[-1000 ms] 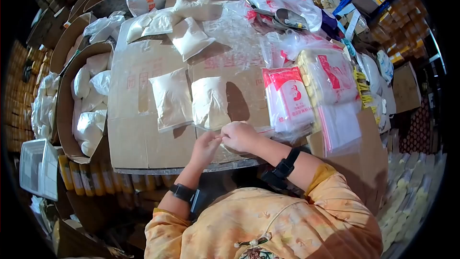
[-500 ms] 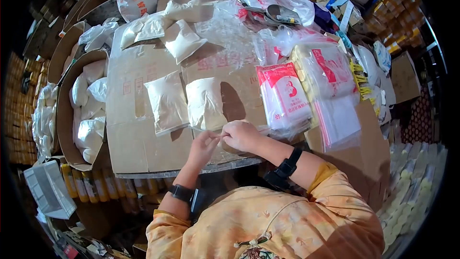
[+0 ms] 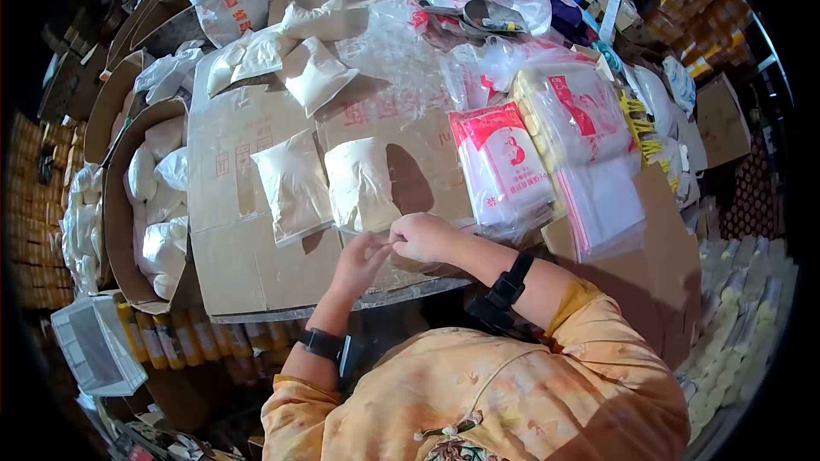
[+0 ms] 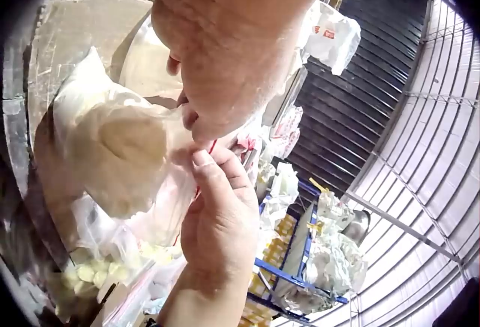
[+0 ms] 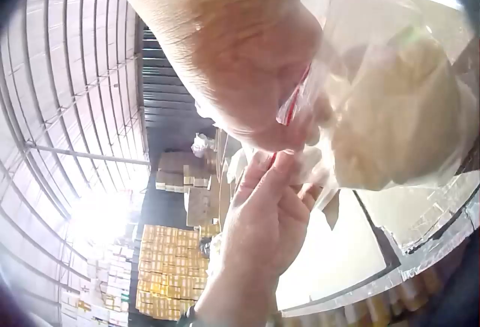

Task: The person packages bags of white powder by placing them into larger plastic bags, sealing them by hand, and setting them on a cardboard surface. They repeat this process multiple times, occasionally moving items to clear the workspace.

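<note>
My left hand (image 3: 360, 265) and right hand (image 3: 424, 239) meet at the table's near edge. Between them they pinch the red-lined mouth of a clear zip bag (image 3: 363, 183), filled with pale powder; the right wrist view shows the red strip (image 5: 298, 91) beside my right fingers. Powder bulges in the bag's lower part (image 5: 405, 117), away from the hands. In the left wrist view my right thumb lies along the mouth, while the left fingertips are partly hidden behind the left hand (image 4: 232, 49). A second filled bag (image 3: 292, 186) lies just left of the first.
Several filled bags (image 3: 316, 75) lie farther back on the cardboard-covered table (image 3: 231, 248). To the right are a pink-and-white packet of bags (image 3: 504, 166) and stacked empty bags (image 3: 602, 213). A box of filled bags (image 3: 162, 196) stands left, above a white plastic basket (image 3: 98, 346).
The head view has shifted slightly, sliding the table's contents left. Both hands stay together at the bag's mouth, with only small finger movement.
</note>
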`<state>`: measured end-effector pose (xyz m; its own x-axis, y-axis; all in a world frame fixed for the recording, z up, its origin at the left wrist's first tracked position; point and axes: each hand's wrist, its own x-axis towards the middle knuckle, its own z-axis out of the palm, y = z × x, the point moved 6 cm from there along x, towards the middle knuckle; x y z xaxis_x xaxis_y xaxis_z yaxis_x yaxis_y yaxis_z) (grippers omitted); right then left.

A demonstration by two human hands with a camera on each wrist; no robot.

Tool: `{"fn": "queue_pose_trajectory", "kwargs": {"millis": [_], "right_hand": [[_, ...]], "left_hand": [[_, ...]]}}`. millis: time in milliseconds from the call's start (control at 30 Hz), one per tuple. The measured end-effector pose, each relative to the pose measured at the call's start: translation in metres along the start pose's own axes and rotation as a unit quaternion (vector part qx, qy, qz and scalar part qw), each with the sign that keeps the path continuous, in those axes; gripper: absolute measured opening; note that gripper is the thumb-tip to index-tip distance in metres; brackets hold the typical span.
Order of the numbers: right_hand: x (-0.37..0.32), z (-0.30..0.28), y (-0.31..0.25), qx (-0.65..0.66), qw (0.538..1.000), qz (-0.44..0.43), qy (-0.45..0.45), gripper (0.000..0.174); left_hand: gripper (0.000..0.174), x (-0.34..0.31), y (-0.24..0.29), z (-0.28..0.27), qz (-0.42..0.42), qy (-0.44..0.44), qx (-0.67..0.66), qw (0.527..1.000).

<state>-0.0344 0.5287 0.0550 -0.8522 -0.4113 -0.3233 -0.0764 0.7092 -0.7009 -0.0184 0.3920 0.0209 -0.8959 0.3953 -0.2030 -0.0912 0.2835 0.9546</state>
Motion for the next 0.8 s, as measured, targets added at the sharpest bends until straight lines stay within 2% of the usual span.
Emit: {"fn": "queue_pose_trajectory", "kwargs": {"millis": [267, 367, 467, 600, 700, 767, 800], "right_hand": [[-0.016, -0.025, 0.016, -0.054, 0.995, -0.06, 0.059, 0.016], [-0.029, -0.039, 0.037, -0.04, 0.997, -0.031, 0.062, 0.014], [-0.059, -0.065, 0.065, -0.012, 0.995, 0.049, 0.091, 0.013], [-0.076, -0.073, 0.084, 0.035, 0.989, 0.088, 0.117, 0.013], [-0.085, -0.073, 0.093, -0.003, 0.98, 0.086, 0.178, 0.013], [-0.091, -0.075, 0.091, 0.09, 0.973, 0.062, 0.202, 0.013], [-0.094, -0.075, 0.089, 0.135, 0.967, 0.048, 0.211, 0.014]], "left_hand": [[0.01, 0.0, 0.014, -0.01, 0.02, 0.036, 0.024, 0.999], [0.01, 0.001, 0.007, -0.011, 0.023, 0.038, -0.003, 0.999], [0.009, 0.005, 0.007, -0.015, 0.03, 0.036, 0.031, 0.998], [0.009, 0.007, 0.003, -0.017, 0.007, 0.025, 0.036, 0.999], [0.01, 0.005, 0.018, -0.021, -0.008, 0.006, 0.088, 0.996], [0.01, 0.003, 0.039, -0.024, -0.011, -0.01, 0.157, 0.988], [0.014, 0.003, 0.047, -0.019, 0.029, -0.023, 0.195, 0.98]]}}
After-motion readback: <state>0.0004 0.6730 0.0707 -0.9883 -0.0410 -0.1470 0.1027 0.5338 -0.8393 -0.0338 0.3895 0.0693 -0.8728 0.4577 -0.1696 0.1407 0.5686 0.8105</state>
